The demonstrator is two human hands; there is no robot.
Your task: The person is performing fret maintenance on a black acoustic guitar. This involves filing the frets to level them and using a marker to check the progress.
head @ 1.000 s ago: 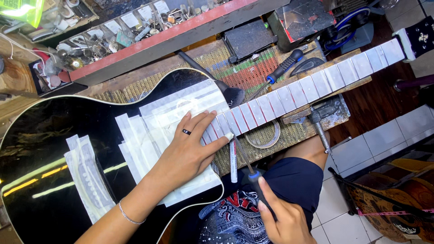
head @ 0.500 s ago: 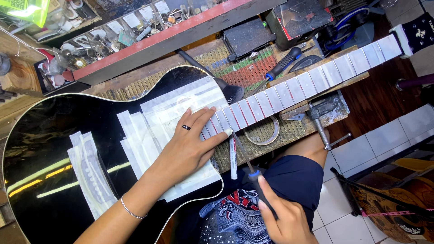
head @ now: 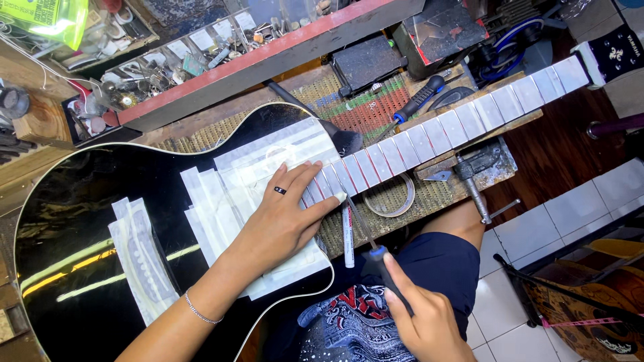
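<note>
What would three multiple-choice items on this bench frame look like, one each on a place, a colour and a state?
1. Where does the left hand rest?
A. On the taped guitar top by the end of the neck
B. On the headstock
C. On the floor tiles

2. What colour is the guitar body?
A. Red
B. Glossy black
C. Plain wood

3. How does the right hand stand?
A. Open and flat
B. Shut on the thin tool
C. Out of view

Answers:
1 A, its fingers lie across the tape strips.
2 B, the dark top shows reflections.
3 B, its fingers wrap the dark handle, tip toward the frets.
</note>
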